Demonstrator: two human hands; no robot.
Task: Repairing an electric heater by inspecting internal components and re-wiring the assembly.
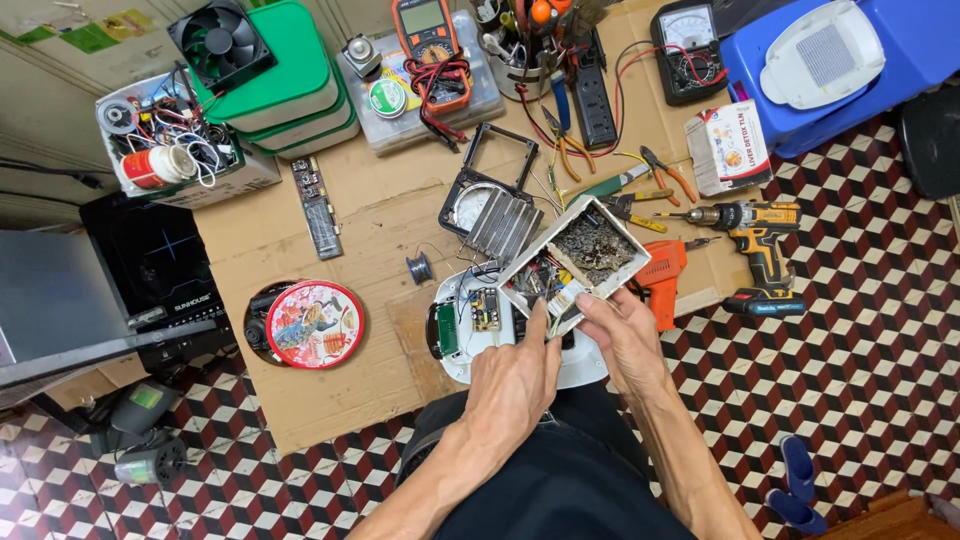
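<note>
An opened white appliance base [460,350] lies on the cardboard sheet [370,215] just in front of my knees, its green display and small circuit board exposed. Tilted above it is a white rectangular housing [575,255] with dirty electronics and wires inside. My right hand [625,335] grips that housing at its near right corner. My left hand [515,380] rests by its near edge, index finger pointing into the wiring. A finned metal heat sink [500,225] sits just behind.
An orange soldering gun [662,275], a yellow cordless drill [755,235], pliers [665,175], two multimeters [430,40], [690,40], a power strip [597,95], green-lidded boxes [290,80], a round red tin [312,323], a solder spool [420,267] and a blue-white appliance [830,60] surround the work spot on a checkered floor.
</note>
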